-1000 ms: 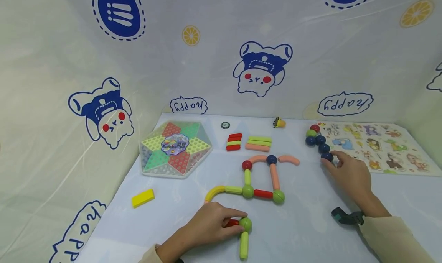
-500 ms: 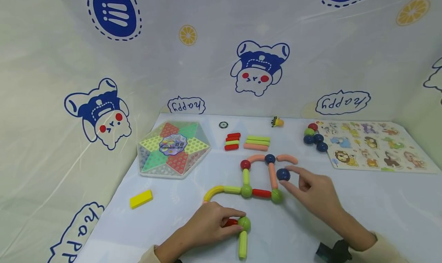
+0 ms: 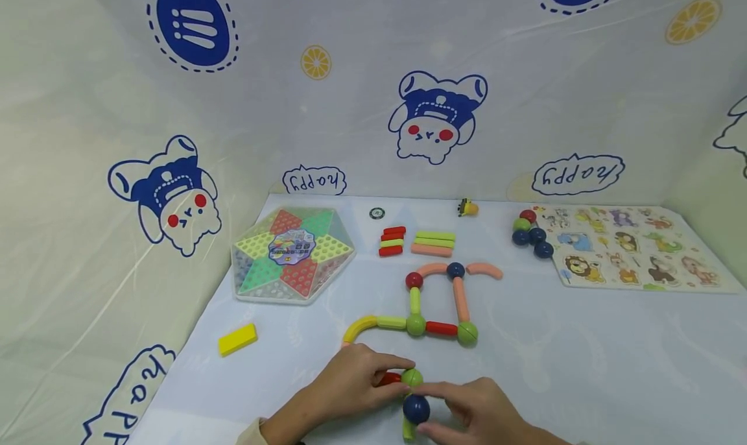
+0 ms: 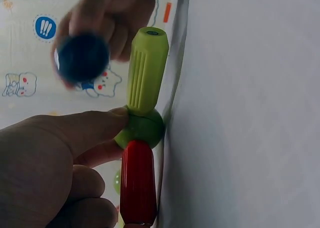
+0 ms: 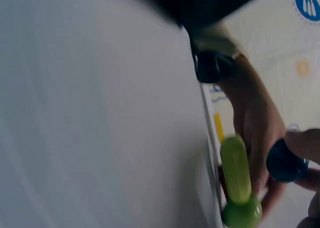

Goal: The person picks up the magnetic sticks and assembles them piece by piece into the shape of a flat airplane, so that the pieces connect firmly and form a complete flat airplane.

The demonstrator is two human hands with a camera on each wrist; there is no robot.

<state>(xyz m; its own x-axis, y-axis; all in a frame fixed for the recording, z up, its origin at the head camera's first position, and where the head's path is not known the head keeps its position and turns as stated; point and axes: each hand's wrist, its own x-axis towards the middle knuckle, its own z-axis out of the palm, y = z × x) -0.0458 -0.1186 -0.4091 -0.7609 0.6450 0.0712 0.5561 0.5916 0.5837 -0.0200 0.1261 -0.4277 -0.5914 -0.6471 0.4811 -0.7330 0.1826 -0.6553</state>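
My left hand (image 3: 353,380) pinches a green ball (image 4: 142,128) between thumb and fingers at the table's front. A red stick (image 4: 138,183) and a light green stick (image 4: 148,70) join that ball, the green one pointing toward me. Between the thumb and fingers of my right hand (image 3: 481,409) is a dark blue ball (image 3: 416,408), held above the light green stick and overlapping it in the head view. In the left wrist view the blue ball is apart from the stick's free end. Just beyond lies a linked figure of sticks and balls, including a green ball (image 3: 467,333) and a red stick (image 3: 441,329).
A hexagonal checkers box (image 3: 292,253) stands at back left, with a yellow block (image 3: 237,339) in front. Spare sticks (image 3: 433,243) lie at the back middle. Several balls (image 3: 537,235) cluster beside an animal puzzle board (image 3: 642,247) on the right.
My right hand has picked the dark blue ball from the cluster by the board and carried it left and toward me, over the light green stick. The left hand keeps its place.
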